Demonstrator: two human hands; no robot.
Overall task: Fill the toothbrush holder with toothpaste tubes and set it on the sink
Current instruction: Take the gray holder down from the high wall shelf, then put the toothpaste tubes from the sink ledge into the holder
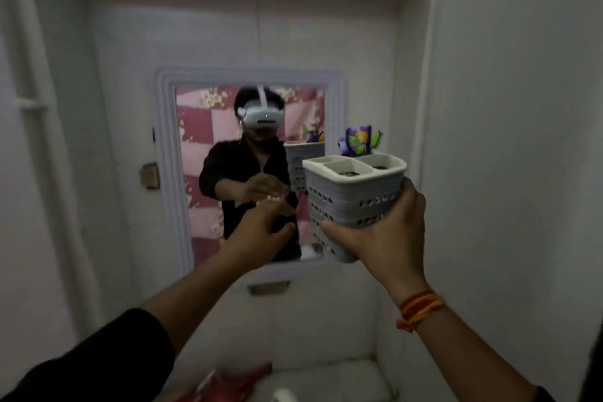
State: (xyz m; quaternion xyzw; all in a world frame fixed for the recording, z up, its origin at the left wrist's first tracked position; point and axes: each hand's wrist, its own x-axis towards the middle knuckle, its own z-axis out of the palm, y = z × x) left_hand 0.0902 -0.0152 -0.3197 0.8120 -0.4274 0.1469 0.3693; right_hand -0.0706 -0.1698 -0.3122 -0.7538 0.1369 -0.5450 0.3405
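Note:
My right hand (pixel 385 232) grips a grey perforated toothbrush holder (pixel 346 202) with white compartments on top, held up in front of the wall mirror (pixel 228 153). Purple and green toothbrush heads (pixel 359 140) stick up behind its rim. My left hand (pixel 264 222) reaches toward the mirror just left of the holder, fingers curled; whether it holds anything is unclear. Red toothpaste tubes (pixel 241 382) lie blurred at the bottom edge, on the white sink (pixel 326 378).
The mirror reflects a person in a dark shirt wearing a headset. White walls close in on both sides, the right wall (pixel 505 140) near the holder. A small ledge fitting (pixel 267 287) sits under the mirror.

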